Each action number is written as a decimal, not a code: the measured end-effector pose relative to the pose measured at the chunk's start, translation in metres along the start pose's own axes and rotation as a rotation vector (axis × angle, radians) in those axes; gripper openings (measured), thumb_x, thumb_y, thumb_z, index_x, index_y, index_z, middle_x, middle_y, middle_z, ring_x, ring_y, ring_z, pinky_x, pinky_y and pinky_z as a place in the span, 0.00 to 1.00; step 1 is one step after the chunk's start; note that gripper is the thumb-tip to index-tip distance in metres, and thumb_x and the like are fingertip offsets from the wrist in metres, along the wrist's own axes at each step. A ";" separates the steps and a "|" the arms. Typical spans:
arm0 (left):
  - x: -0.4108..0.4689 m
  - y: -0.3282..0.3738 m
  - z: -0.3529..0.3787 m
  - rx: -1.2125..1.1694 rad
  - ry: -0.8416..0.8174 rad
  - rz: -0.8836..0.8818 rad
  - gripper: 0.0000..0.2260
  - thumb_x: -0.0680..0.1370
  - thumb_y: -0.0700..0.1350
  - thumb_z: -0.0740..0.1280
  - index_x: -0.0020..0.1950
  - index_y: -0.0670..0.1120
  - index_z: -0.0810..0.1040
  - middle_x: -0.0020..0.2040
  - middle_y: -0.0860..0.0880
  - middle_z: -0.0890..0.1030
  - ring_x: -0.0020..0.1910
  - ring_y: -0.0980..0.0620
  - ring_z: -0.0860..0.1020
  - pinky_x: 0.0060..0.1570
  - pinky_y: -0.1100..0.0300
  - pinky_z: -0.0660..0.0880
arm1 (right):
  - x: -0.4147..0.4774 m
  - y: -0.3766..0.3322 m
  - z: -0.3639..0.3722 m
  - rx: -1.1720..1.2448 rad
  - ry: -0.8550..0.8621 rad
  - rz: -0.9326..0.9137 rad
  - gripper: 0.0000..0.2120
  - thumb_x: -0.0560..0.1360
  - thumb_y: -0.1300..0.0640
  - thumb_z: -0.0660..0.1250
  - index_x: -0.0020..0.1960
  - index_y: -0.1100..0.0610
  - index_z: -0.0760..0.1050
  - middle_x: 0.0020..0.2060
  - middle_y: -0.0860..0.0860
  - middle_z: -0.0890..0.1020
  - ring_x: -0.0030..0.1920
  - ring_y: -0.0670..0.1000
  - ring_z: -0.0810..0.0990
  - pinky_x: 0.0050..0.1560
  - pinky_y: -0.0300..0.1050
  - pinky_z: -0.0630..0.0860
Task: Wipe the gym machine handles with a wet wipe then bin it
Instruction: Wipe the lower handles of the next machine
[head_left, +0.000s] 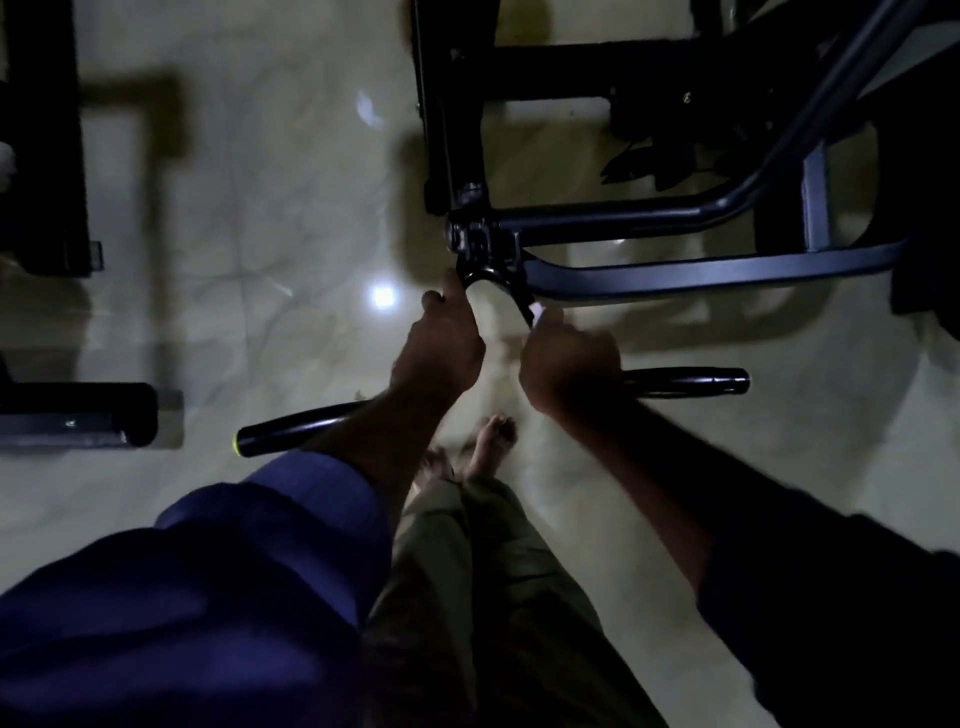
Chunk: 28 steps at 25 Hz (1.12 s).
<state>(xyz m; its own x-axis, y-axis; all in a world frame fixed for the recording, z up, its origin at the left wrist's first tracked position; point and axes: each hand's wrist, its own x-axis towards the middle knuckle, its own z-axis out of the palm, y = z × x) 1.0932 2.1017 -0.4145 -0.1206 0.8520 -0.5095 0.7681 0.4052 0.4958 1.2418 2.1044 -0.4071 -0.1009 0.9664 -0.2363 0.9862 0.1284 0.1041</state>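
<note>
Dim room, pale glossy floor (260, 234). I see the right hand (569, 364) pinching the wet wipe (541, 313) against the curved bracket (483, 274). The left hand (441, 353) grips the bracket just beside. The handles (691, 383) run outward from both hands. In this dark I may miss spots, or the small wipe slips out.

The black handle bar (691, 383) spreads left and right, its left tip capped yellow, with a curved yoke (475, 274) at its middle; the white wet wipe (540, 313) lies bunched against the yoke's right arm
</note>
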 end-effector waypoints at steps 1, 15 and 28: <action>0.001 -0.001 0.002 0.011 0.005 0.013 0.25 0.82 0.40 0.59 0.78 0.43 0.58 0.60 0.36 0.73 0.52 0.29 0.79 0.49 0.38 0.76 | 0.016 -0.011 -0.003 0.092 -0.092 0.020 0.11 0.72 0.55 0.71 0.53 0.57 0.78 0.33 0.52 0.83 0.33 0.54 0.84 0.34 0.46 0.72; -0.011 0.004 -0.004 0.194 0.083 0.121 0.24 0.76 0.35 0.63 0.72 0.34 0.65 0.63 0.33 0.70 0.60 0.32 0.73 0.55 0.40 0.74 | -0.053 0.057 -0.004 -0.201 0.168 -0.397 0.08 0.79 0.62 0.57 0.53 0.59 0.74 0.37 0.56 0.80 0.43 0.60 0.79 0.74 0.64 0.63; -0.037 0.017 0.042 0.250 0.228 0.718 0.23 0.86 0.50 0.59 0.74 0.35 0.71 0.72 0.36 0.74 0.73 0.37 0.71 0.76 0.45 0.65 | -0.033 0.171 0.002 0.265 0.238 -0.615 0.12 0.78 0.62 0.68 0.59 0.51 0.78 0.51 0.49 0.85 0.54 0.52 0.83 0.65 0.59 0.68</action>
<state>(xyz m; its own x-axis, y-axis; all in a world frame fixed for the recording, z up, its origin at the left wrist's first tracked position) 1.1372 2.0630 -0.4166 0.3526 0.9347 0.0446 0.8220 -0.3322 0.4626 1.4141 2.0936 -0.3834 -0.6454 0.7626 0.0439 0.7371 0.6368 -0.2263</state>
